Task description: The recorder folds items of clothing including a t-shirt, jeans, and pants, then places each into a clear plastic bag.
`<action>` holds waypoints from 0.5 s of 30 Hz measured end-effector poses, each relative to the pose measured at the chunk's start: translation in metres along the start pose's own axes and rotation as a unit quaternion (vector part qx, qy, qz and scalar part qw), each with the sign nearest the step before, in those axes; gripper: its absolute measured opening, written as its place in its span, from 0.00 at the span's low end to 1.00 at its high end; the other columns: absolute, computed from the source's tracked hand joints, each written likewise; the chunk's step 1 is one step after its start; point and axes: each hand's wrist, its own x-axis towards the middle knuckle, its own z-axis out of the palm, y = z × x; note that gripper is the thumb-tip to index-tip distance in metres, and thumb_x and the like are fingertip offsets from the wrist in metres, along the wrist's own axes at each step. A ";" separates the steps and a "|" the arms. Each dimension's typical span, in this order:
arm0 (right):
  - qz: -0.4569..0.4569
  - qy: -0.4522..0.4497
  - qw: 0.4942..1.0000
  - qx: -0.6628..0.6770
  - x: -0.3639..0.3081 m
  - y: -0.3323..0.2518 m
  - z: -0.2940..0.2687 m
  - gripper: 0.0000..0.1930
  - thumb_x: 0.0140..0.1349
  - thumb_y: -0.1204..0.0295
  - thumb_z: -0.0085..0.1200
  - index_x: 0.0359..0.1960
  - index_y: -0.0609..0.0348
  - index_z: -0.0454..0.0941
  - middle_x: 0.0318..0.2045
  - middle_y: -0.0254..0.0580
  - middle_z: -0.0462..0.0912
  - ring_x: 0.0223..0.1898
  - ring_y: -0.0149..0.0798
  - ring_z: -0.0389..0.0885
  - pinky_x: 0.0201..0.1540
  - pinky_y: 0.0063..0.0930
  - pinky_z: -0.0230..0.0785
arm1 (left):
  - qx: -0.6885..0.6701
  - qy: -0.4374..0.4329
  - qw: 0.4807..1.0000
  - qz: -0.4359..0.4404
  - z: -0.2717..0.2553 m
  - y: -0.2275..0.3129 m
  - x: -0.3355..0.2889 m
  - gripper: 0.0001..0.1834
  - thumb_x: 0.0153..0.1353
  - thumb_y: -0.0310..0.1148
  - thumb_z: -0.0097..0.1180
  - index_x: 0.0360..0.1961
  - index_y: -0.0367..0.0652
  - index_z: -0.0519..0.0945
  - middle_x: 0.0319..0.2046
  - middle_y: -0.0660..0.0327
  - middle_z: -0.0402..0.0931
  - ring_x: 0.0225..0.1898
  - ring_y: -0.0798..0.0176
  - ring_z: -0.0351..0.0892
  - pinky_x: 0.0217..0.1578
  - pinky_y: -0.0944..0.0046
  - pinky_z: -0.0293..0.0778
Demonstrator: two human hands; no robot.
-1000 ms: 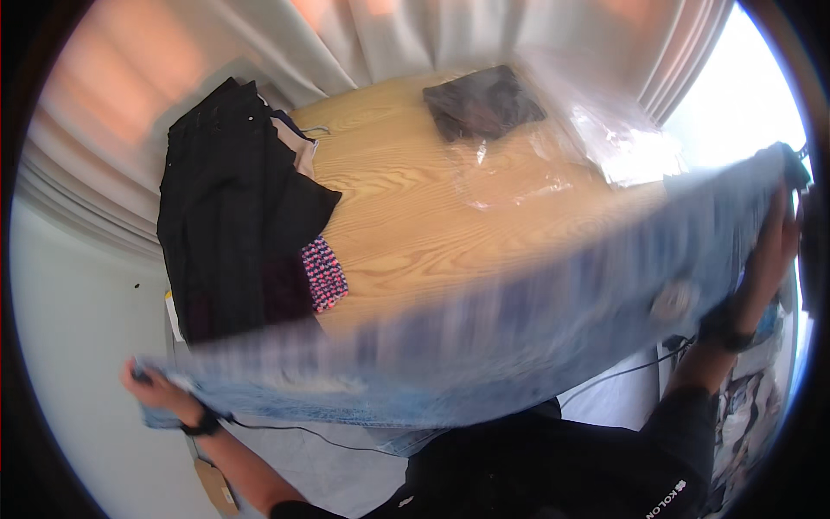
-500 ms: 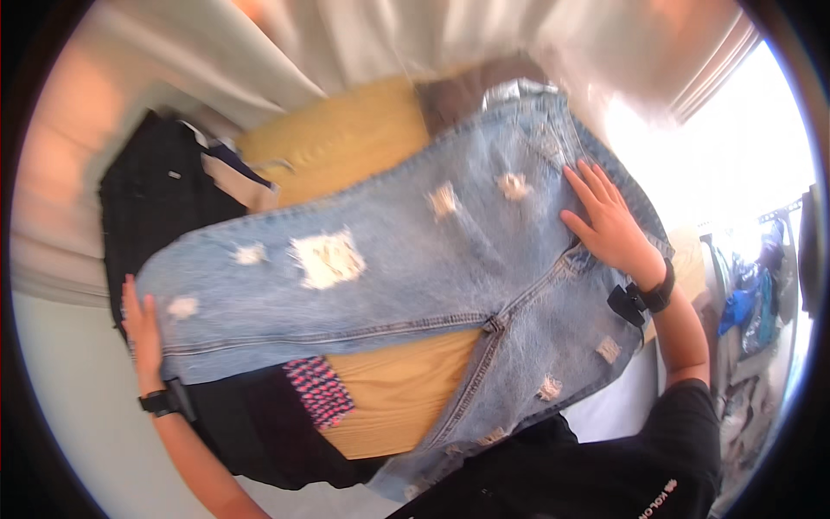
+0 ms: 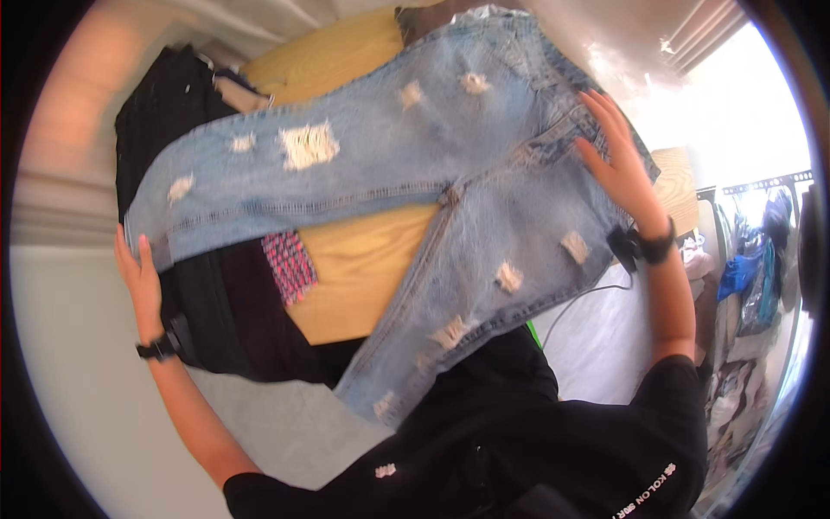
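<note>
While the table [image 3: 363, 281] sits below me, its bare wood grain showing between the legs, the blue ripped jeans [image 3: 497, 164] lie spread across most of it. Waist end is upper right, one leg runs left, the other angles down toward my body, its lower part reaching past the table edge over my dark clothes. Black garment [image 3: 169, 108] next in size: partly under the left-running leg, poking out above and below it. Hung clothes [image 3: 756, 268], some in plastic, off to the right, well apart from the jeans.

My right hand [image 3: 621, 160]: laid on the jeans near the waist, fingers stretched out and close together, thumb apart, most of the denim lying left of it. My left hand [image 3: 138, 270]: at the end of the left-running leg, fingers straight, thumb apart, denim to its right. How hard either presses, cannot tell.

Pink-and-dark knit piece [image 3: 290, 268]: just below the left-running leg, beside the black garment. Biggest frayed hole [image 3: 309, 145]: on that same leg, between my hands. Smallest: dark wristbands, right [image 3: 655, 245] and left [image 3: 156, 349].
</note>
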 end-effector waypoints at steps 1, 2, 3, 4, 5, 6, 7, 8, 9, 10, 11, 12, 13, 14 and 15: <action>0.010 -0.015 0.999 0.034 -0.021 -0.001 -0.011 0.28 0.57 0.74 0.53 0.61 0.55 0.63 0.64 0.49 0.60 0.69 0.53 0.47 0.68 0.43 0.42 | -0.040 0.017 0.999 -0.032 -0.012 0.034 -0.033 0.30 0.67 0.44 0.45 0.64 0.36 0.59 0.64 0.48 0.56 0.66 0.51 0.53 0.65 0.56 0.48; 0.016 -0.052 0.998 0.032 -0.041 0.000 -0.020 0.30 0.52 0.79 0.51 0.61 0.55 0.64 0.64 0.48 0.60 0.69 0.52 0.47 0.69 0.44 0.41 | -0.076 0.037 0.994 -0.065 -0.028 0.070 -0.075 0.29 0.66 0.41 0.48 0.62 0.34 0.60 0.63 0.48 0.58 0.65 0.52 0.55 0.64 0.56 0.49; 0.016 -0.087 0.996 0.030 -0.059 0.001 -0.030 0.33 0.48 0.85 0.49 0.60 0.55 0.65 0.64 0.47 0.61 0.70 0.52 0.46 0.69 0.44 0.40 | -0.126 0.078 0.985 -0.092 -0.036 0.079 -0.121 0.26 0.65 0.38 0.51 0.59 0.34 0.63 0.59 0.50 0.62 0.63 0.54 0.58 0.63 0.56 0.51; 0.005 -0.099 0.994 0.041 -0.075 -0.003 -0.035 0.33 0.48 0.85 0.49 0.60 0.55 0.65 0.64 0.47 0.61 0.70 0.52 0.46 0.69 0.44 0.40 | -0.124 0.084 0.980 -0.129 -0.048 0.084 -0.170 0.23 0.64 0.36 0.53 0.56 0.34 0.66 0.56 0.51 0.66 0.60 0.55 0.62 0.62 0.56 0.54; 0.010 -0.115 0.993 0.007 -0.089 -0.008 -0.045 0.35 0.44 0.86 0.47 0.60 0.55 0.65 0.64 0.45 0.61 0.70 0.51 0.46 0.69 0.45 0.39 | -0.109 0.090 0.975 -0.170 -0.050 0.086 -0.218 0.22 0.63 0.35 0.54 0.53 0.34 0.67 0.54 0.51 0.67 0.58 0.55 0.64 0.61 0.55 0.56; 0.013 -0.128 0.991 -0.025 -0.098 -0.010 -0.050 0.37 0.41 0.88 0.44 0.60 0.54 0.65 0.64 0.44 0.60 0.70 0.51 0.45 0.70 0.46 0.38 | -0.114 0.083 0.967 -0.212 -0.046 0.087 -0.265 0.21 0.62 0.32 0.54 0.54 0.36 0.66 0.53 0.51 0.67 0.57 0.55 0.65 0.59 0.56 0.58; 0.000 -0.134 0.991 -0.020 -0.106 -0.009 -0.051 0.37 0.41 0.88 0.44 0.60 0.54 0.65 0.64 0.44 0.60 0.70 0.51 0.45 0.70 0.46 0.38 | -0.115 0.018 0.960 -0.254 -0.043 0.091 -0.305 0.23 0.60 0.30 0.54 0.56 0.37 0.65 0.54 0.51 0.67 0.56 0.56 0.66 0.59 0.56 0.59; 0.008 -0.137 0.990 -0.040 -0.113 -0.006 -0.051 0.38 0.40 0.88 0.44 0.60 0.53 0.65 0.65 0.43 0.60 0.70 0.51 0.45 0.70 0.47 0.37 | -0.121 -0.044 0.947 -0.293 -0.036 0.095 -0.339 0.25 0.59 0.27 0.53 0.57 0.39 0.63 0.55 0.51 0.66 0.56 0.56 0.66 0.58 0.56 0.60; 0.015 -0.137 0.989 -0.059 -0.116 0.000 -0.049 0.39 0.39 0.88 0.43 0.61 0.51 0.64 0.65 0.42 0.59 0.70 0.51 0.45 0.70 0.49 0.36 | -0.238 -0.103 0.876 -0.407 -0.024 0.092 -0.381 0.29 0.56 0.25 0.54 0.59 0.39 0.61 0.56 0.51 0.65 0.55 0.56 0.67 0.58 0.56 0.60; 0.009 -0.134 0.988 -0.082 -0.120 0.005 -0.047 0.39 0.41 0.88 0.43 0.61 0.50 0.64 0.65 0.42 0.59 0.70 0.50 0.46 0.69 0.51 0.36 | -0.354 -0.158 0.774 -0.500 -0.012 0.091 -0.417 0.33 0.53 0.23 0.54 0.61 0.40 0.58 0.57 0.51 0.64 0.55 0.56 0.67 0.57 0.56 0.61; -0.004 -0.125 0.989 -0.084 -0.124 0.014 -0.043 0.39 0.41 0.88 0.43 0.61 0.50 0.64 0.65 0.42 0.59 0.70 0.50 0.46 0.69 0.51 0.36 | -0.400 -0.255 0.688 -0.549 -0.003 0.094 -0.440 0.36 0.51 0.23 0.55 0.62 0.40 0.56 0.58 0.52 0.63 0.56 0.56 0.68 0.57 0.56 0.62; -0.008 -0.101 0.988 -0.117 -0.125 0.027 -0.035 0.38 0.43 0.88 0.42 0.62 0.49 0.64 0.65 0.42 0.59 0.70 0.50 0.46 0.69 0.51 0.36 | -0.440 -0.343 0.591 -0.582 0.006 0.101 -0.456 0.39 0.50 0.23 0.56 0.64 0.41 0.53 0.59 0.53 0.63 0.57 0.56 0.68 0.57 0.55 0.63; -0.006 -0.075 0.985 -0.152 -0.127 0.035 -0.030 0.38 0.44 0.89 0.42 0.62 0.49 0.64 0.64 0.42 0.59 0.70 0.49 0.47 0.69 0.52 0.37 | -0.495 -0.339 0.525 -0.604 0.017 0.115 -0.468 0.41 0.48 0.21 0.56 0.64 0.41 0.52 0.59 0.54 0.63 0.57 0.56 0.68 0.55 0.56 0.65; -0.022 -0.039 0.982 -0.181 -0.124 0.039 -0.027 0.36 0.46 0.89 0.41 0.61 0.49 0.64 0.63 0.42 0.61 0.69 0.49 0.49 0.68 0.52 0.39 | -0.547 -0.336 0.456 -0.617 0.029 0.127 -0.476 0.43 0.47 0.20 0.56 0.64 0.42 0.51 0.58 0.54 0.64 0.57 0.55 0.68 0.54 0.56 0.67; -0.030 -0.026 0.983 -0.180 -0.123 0.044 -0.023 0.36 0.46 0.89 0.41 0.61 0.49 0.64 0.63 0.42 0.61 0.69 0.49 0.49 0.68 0.52 0.39 | -0.555 -0.327 0.462 -0.609 0.038 0.129 -0.485 0.43 0.47 0.20 0.56 0.64 0.42 0.51 0.58 0.54 0.64 0.57 0.55 0.68 0.54 0.56 0.67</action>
